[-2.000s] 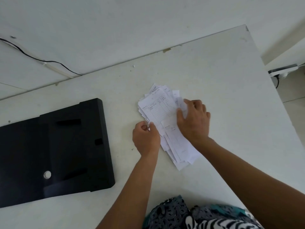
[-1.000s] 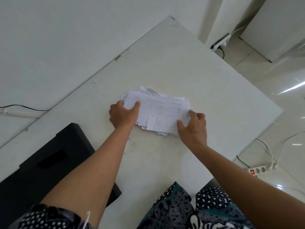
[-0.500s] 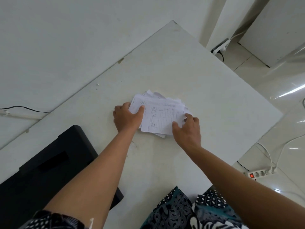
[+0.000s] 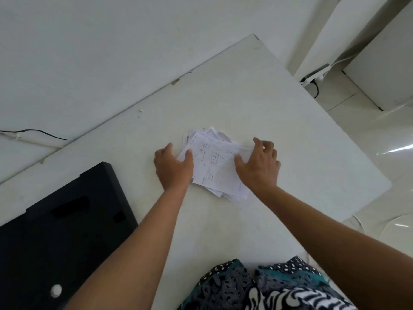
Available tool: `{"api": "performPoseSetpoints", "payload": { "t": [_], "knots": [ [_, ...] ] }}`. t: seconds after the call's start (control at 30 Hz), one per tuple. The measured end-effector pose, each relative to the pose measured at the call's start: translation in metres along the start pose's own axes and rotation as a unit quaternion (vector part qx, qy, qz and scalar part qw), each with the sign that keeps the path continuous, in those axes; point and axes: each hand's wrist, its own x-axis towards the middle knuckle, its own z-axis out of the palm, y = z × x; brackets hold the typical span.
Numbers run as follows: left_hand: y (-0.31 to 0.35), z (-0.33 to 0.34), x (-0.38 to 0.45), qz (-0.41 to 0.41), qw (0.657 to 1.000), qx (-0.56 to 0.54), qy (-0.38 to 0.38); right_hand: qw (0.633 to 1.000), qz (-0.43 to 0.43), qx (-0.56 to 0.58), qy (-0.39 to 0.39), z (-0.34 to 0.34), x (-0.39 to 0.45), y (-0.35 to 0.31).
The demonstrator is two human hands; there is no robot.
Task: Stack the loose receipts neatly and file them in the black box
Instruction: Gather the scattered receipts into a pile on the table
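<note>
A loose pile of white printed receipts (image 4: 215,166) lies on the white table (image 4: 279,121), its sheets fanned unevenly. My left hand (image 4: 173,167) presses against the pile's left side, thumb on the top sheet. My right hand (image 4: 259,166) rests on the pile's right side, fingers curled over the far edge and thumb on top. The black box (image 4: 62,229) lies flat and closed at the left, with a white round button near its front.
The table's far edge meets a white wall, with a black cable (image 4: 38,132) running along it at left. The right table edge drops to a glossy floor with a power strip (image 4: 317,73). Patterned clothing (image 4: 257,285) shows at the bottom.
Both hands have squeezed the receipts from a wide spread into a narrower pile. The right hand moved from the near right corner up over the far right edge. The view shifted.
</note>
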Motion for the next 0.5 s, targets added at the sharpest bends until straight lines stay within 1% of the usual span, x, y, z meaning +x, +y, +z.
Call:
{"api": "performPoseSetpoints", "payload": {
  "t": [0.07, 0.13, 0.17, 0.23, 0.3, 0.4, 0.5],
  "knots": [
    [-0.008, 0.001, -0.024, -0.091, 0.994, -0.018, 0.051, 0.996, -0.079, -0.024, -0.020, -0.004, 0.013, 0.001],
    [-0.008, 0.008, -0.052, -0.173, 0.981, -0.064, 0.056, 0.990, -0.128, -0.045, -0.035, -0.005, 0.021, -0.001],
    [-0.006, 0.012, -0.065, -0.197, 0.975, -0.092, 0.046, 0.988, -0.141, -0.052, -0.037, -0.005, 0.023, -0.002],
    [-0.001, 0.022, -0.081, -0.214, 0.965, -0.149, 0.021, 0.986, -0.150, -0.061, -0.040, -0.002, 0.017, -0.004],
    [0.008, 0.025, -0.082, -0.205, 0.960, -0.191, 0.007, 0.985, -0.150, -0.075, -0.045, 0.003, 0.005, -0.002],
    [0.017, 0.019, -0.068, -0.178, 0.966, -0.187, 0.025, 0.986, -0.140, -0.084, -0.031, 0.007, -0.008, 0.006],
    [0.011, 0.011, -0.058, -0.206, 0.964, -0.160, 0.054, 0.992, -0.115, -0.047, -0.027, 0.002, -0.006, 0.012]
  ]
}}
